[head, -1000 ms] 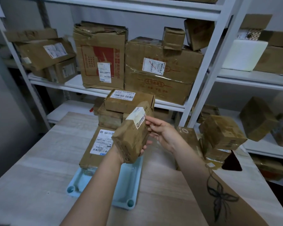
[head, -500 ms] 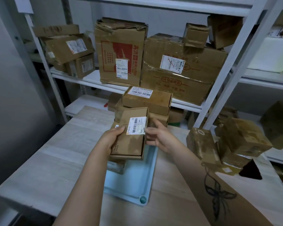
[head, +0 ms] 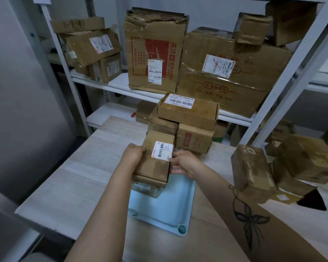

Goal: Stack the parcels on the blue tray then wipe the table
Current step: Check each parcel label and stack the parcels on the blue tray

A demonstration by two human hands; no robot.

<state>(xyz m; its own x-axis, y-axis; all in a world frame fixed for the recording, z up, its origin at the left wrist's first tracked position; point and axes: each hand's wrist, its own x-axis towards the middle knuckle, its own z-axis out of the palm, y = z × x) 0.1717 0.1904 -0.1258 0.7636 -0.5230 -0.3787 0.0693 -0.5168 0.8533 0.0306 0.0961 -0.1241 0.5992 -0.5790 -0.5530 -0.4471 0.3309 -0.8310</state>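
Blue tray (head: 165, 208) sits at 6 o'clock on the table (head: 64, 176), near half bare. Just beyond, dead centre, we have both hands on one parcel (head: 153, 167). The left hand (head: 133, 154) is curled round its 9 o'clock edge, and the right hand (head: 184, 161) pinches the 3 o'clock edge by the label. The parcel lies flat, label up, over a lower parcel (head: 146, 189) on the tray's far left part. Touching it or just above it, we cannot tell.

We judge the step to be stacking, at the point of setting down. Wiping is not begun and we see no cloth. The next move calls for squaring the parcel on the lower one, then letting go with both hands without dragging it off.

At 12 o'clock, just behind the parcel, stands a stack (head: 187, 114) of boxes, its top one overhanging. Whether it rests on the tray's far end or on the table, we cannot tell. It is close, so a push forward could knock it.

At 3 o'clock a pile (head: 252, 171) of tilted parcels sits on the table, apart from the tray. We judge these are left to move, and they block the wipe.

Farthest off, from 10 to 2 o'clock, is a shelf (head: 119, 87) with cartons (head: 153, 52).
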